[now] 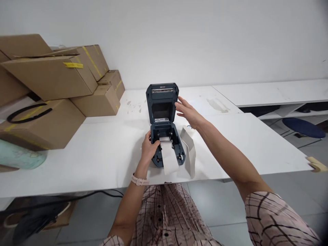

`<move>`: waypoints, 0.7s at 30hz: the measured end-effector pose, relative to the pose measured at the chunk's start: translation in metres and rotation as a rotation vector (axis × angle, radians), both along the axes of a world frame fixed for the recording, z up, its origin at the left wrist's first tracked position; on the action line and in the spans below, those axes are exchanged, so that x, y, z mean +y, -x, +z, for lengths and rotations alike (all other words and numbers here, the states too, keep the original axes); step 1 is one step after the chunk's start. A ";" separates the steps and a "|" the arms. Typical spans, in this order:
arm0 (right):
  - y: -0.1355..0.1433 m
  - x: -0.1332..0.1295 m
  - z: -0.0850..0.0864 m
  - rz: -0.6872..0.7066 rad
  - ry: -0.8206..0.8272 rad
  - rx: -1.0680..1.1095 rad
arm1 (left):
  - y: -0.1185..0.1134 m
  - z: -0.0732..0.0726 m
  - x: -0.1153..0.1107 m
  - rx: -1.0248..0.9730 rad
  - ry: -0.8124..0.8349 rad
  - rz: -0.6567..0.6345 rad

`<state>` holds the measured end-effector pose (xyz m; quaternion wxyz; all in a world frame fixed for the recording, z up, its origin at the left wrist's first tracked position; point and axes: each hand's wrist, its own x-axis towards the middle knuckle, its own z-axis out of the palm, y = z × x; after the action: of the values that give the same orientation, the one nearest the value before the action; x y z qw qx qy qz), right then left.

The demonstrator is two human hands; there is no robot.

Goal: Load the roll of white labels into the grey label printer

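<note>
Counter (110, 150), front edge: L hand (149, 147) gripping printer (181, 147), R hand (189, 113) splayed by lid (162, 96); prob loading paper (169, 157), lid needs steadying imo.

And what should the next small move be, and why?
Probably start lowering the printer lid with the right hand: the lid stands raised, that hand is at its right edge, and the paper strip runs out over the front of the base.

a printer (165, 125), taped cartons (53, 77) and white desk (107, 150) suggest an office workroom.
</note>
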<state>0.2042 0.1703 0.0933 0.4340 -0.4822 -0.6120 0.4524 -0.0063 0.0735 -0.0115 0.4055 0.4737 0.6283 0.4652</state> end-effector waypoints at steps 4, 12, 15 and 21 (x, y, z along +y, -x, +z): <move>0.017 -0.018 -0.019 -0.086 -0.383 -0.367 | -0.001 0.004 0.003 0.092 0.014 0.019; 0.064 -0.032 -0.051 0.582 -0.365 -1.154 | 0.003 -0.008 0.001 0.131 -0.054 -0.059; 0.064 -0.024 -0.043 0.765 -0.307 -1.136 | 0.005 -0.010 0.000 0.143 -0.072 -0.060; -0.016 -0.023 -0.019 1.050 -0.247 -0.494 | 0.006 -0.015 -0.001 0.091 -0.092 -0.073</move>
<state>0.2200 0.1476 0.0741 0.0498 -0.1518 -0.8997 0.4063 -0.0118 0.0724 -0.0261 0.3710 0.5352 0.6063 0.4564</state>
